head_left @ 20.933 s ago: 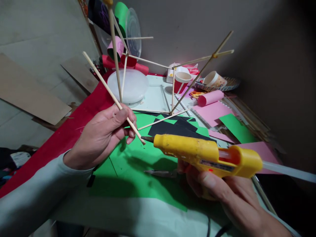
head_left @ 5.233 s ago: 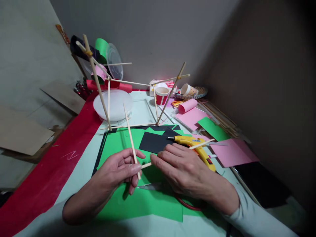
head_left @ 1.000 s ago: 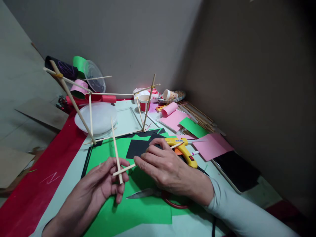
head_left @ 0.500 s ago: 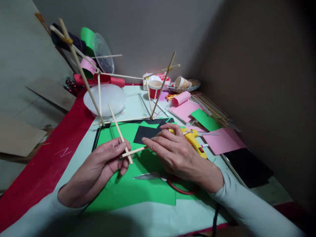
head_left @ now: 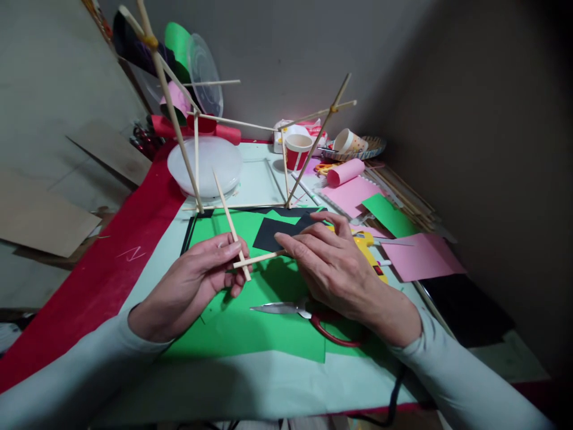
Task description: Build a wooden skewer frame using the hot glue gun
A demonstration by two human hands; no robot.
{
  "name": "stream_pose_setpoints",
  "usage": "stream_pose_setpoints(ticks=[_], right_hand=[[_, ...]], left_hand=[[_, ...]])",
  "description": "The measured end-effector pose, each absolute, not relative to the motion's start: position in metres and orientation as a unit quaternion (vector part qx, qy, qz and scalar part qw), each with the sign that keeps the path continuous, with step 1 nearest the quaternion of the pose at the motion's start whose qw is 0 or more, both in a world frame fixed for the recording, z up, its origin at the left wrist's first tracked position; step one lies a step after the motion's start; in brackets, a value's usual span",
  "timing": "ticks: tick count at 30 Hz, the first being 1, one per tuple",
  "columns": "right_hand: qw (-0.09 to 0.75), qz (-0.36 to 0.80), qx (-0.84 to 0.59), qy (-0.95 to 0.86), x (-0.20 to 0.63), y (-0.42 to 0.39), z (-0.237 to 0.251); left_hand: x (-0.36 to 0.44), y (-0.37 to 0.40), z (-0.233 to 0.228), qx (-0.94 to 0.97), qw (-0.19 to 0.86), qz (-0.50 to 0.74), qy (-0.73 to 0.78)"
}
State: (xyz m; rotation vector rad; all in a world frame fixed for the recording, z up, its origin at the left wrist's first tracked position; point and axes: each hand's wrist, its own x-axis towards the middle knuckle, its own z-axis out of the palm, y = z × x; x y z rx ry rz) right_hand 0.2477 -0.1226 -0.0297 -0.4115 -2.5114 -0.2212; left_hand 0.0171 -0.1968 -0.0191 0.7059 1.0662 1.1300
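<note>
Steadying crossed ends, apparently: left hand (head_left: pixel 194 280) grip clamped on slanted stick (head_left: pixel 230 218); right hand (head_left: pixel 338 266) grip clamped on crosswise stick (head_left: pixel 262 258).

A: How is the lighting reading?

B: It is running dim. The smooth grey-brown wall (head_left: pixel 447 119) is fading to near-black at the upper right. The bare right hand (head_left: pixel 342 269) is casting a soft shadow over the bright green paper sheet (head_left: pixel 277 340).

A: Glare, distortion?

B: The pointed steel scissor blades (head_left: pixel 280 308) are gleaming faintly. The long pale cloth sleeve (head_left: pixel 465 373) is stretching toward the lower right corner.
</note>
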Motion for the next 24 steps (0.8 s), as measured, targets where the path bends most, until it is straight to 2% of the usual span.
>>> stream_pose_setpoints(ticks=[13,24], right_hand=[[0.292,-0.063,-0.114,-0.947,0.246,-0.128,-0.021],[0.32,-0.08,-0.105,-0.938,0.245,-0.13,-0.017]], left_hand=[[0.011,-0.192,-0.026,0.296,0.629,0.534,0.481],[0.012,-0.198,-0.008,0.306,0.604,0.563,0.474]])
